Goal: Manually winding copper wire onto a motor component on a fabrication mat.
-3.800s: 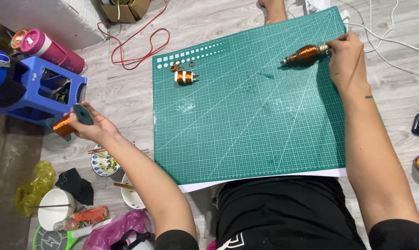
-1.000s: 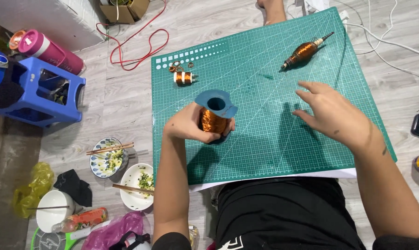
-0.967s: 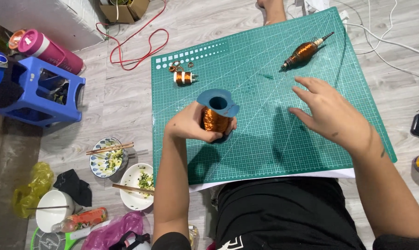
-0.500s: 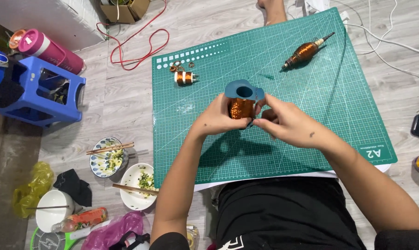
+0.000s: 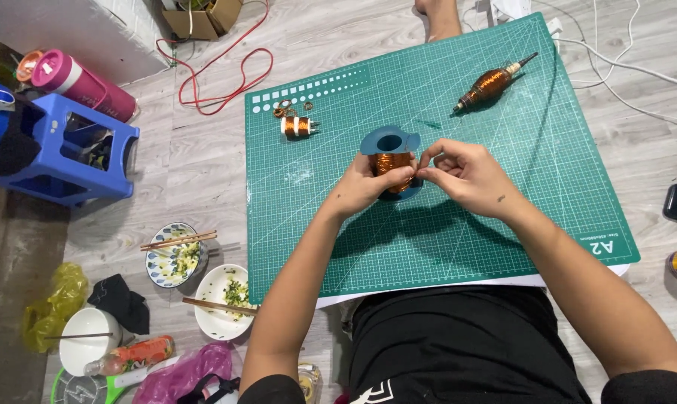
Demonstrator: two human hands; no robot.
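While the left hand (image 5: 364,187) is cupping a blue plastic spool (image 5: 390,161) of copper wire near the middle of the frame, the right hand (image 5: 462,173) is pinching its thumb and forefinger together just beside the coil, apparently on a strand too fine to make out. The spool is sitting on the green cutting mat (image 5: 443,247), which is lying on the pale wooden floor, and both hands are closed around their work rather than lying slack. To handle this well, the left hand is best keeping the spool steady by its coil and lower flange while the right is drawing the wire with a light, even pull, since such thin strand is liable to kink or snap. The flanges are looking smooth and matte, with a round hole in the top one; the winding is gleaming orange-brown in tight, glossy turns. Toward the upper right of the mat, a spindle-shaped copper coil (image 5: 490,82) on a thin rod is lying well apart, and at the upper left of the mat a small copper bobbin (image 5: 298,126) with pale bands is resting. The mat itself is showing a fine printed grid on a flat, rubbery surface.
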